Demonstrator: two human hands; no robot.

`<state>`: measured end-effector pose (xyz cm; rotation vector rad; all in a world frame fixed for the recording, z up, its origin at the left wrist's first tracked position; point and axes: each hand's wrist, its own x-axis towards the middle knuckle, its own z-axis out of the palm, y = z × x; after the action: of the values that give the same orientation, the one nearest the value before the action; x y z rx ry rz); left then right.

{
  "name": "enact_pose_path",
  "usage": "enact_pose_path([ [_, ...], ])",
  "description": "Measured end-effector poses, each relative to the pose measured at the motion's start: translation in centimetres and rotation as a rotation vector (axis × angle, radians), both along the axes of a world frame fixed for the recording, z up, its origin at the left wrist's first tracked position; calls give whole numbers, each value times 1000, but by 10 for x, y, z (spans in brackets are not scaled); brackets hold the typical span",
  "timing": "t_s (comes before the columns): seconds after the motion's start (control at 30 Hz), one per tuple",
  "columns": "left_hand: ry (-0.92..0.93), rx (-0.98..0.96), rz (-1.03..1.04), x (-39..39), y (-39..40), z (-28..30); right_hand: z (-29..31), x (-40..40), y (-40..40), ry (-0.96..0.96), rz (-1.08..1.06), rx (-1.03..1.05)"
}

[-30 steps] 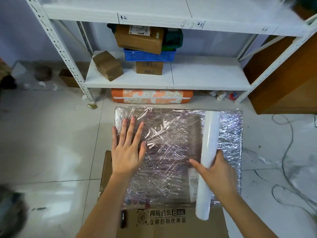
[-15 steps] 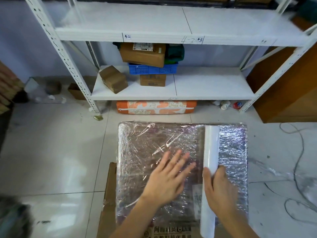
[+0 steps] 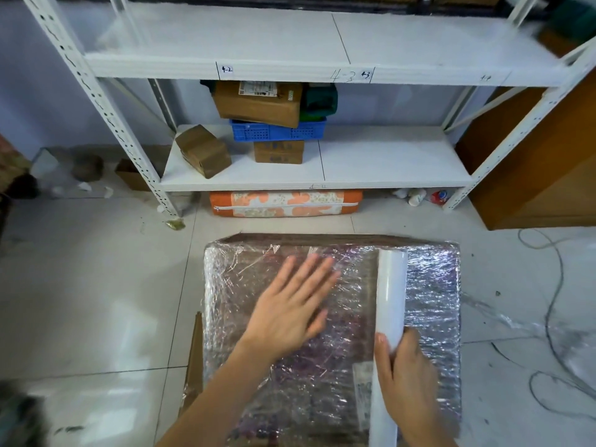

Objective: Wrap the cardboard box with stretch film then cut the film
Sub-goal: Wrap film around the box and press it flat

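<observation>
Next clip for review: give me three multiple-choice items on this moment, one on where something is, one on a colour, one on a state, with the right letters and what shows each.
1. Where does the stretch film roll lie?
A. on the wrapped cardboard box
B. on the lower shelf
C. on the bare floor

2. What colour is the crate on the shelf?
A. red
B. blue
C. yellow

3. How is the left hand?
A. gripping scissors
B. closed in a fist
C. flat, fingers spread on the film

Answers:
1 A: the roll lies along the box top, its near end gripped by the right hand.
2 B: the perforated crate is blue.
3 C: the palm rests on the film, holding nothing.
</observation>
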<state>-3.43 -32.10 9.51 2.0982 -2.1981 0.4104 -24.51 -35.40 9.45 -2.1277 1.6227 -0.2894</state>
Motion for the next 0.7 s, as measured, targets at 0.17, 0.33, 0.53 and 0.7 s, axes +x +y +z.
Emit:
enact_pose_path([
  [0.17,45,-37,170,14,-15,6,4,1,-4,-11,29,18],
  [0.33,136,-44,333,52,-8,16,2,4,-9,-28,48,-19],
  [0.53,294,-146,568,37,-30,22,11,6,-13,3,72,-5],
  [0.7,270,-124,591,34,-31,15,23,4,-6,-175,-33,177],
])
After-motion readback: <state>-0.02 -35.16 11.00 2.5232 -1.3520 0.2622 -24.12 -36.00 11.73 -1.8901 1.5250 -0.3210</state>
